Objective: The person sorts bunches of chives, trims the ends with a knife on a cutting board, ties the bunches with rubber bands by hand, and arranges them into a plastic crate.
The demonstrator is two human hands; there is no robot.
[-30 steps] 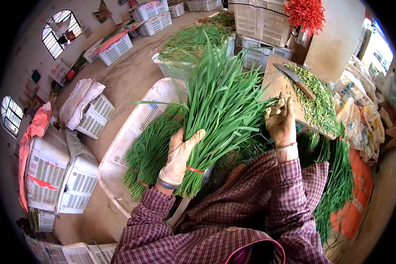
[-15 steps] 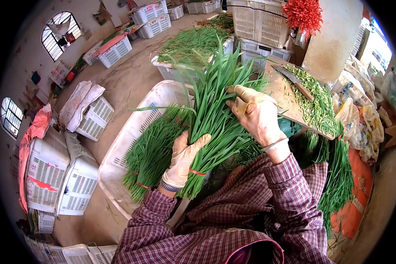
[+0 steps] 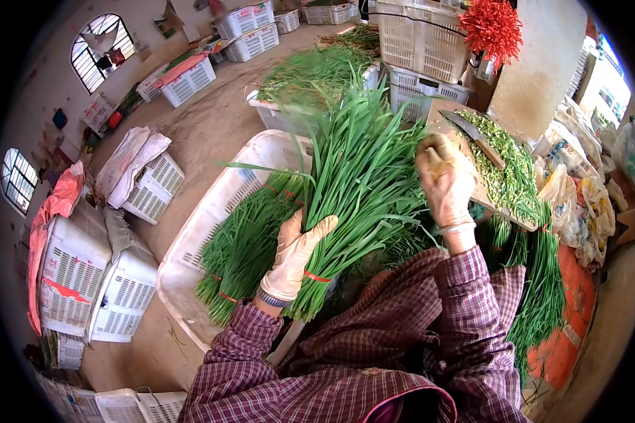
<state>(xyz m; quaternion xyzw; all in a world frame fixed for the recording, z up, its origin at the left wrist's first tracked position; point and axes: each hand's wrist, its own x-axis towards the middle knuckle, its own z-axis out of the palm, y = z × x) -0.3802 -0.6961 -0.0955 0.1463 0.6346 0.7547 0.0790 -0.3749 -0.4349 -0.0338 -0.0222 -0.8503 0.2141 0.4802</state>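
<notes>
Holding the bunch of greens (image 3: 360, 162) w/ the left hand (image 3: 291, 257), fingers wrapped round the stems & thumb across the front. Red band (image 3: 317, 276) shows just below the thumb; prob gripped there bc stems are stiffer, so the leaf tops fan out free imo. Tops point up & away from the body, stem ends poke out below the grip. Right hand (image 3: 446, 176) is by the leaves' right side, fingers curled; can't tell if it's pinching or touching any. Other tied bunches (image 3: 240, 247) lie in the white crate (image 3: 261, 149) just left of the grip, prob for easy reach. Knife (image 3: 481, 141) is on the board, well apart.
</notes>
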